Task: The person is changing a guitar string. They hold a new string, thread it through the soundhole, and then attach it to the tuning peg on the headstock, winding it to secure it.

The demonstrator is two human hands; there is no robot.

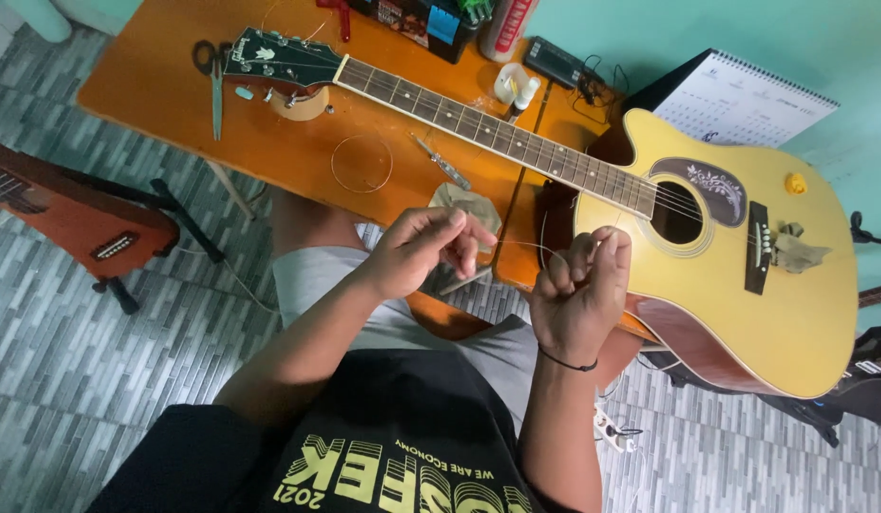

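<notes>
Lying across the orange table [174, 85] from upper left to right of the frame, the yellow acoustic guitar [745, 285] looks partly strung: strings run over the soundhole, and a coiled string [362, 163] waits on the table near the scissors [214, 81]. At centre, the left hand [417, 252] and right hand [583, 290] each pinch an end of a thin guitar string [526, 245] stretched between them, fingers closed narrowly on it. Fitting it to the guitar seems not yet done.
</notes>
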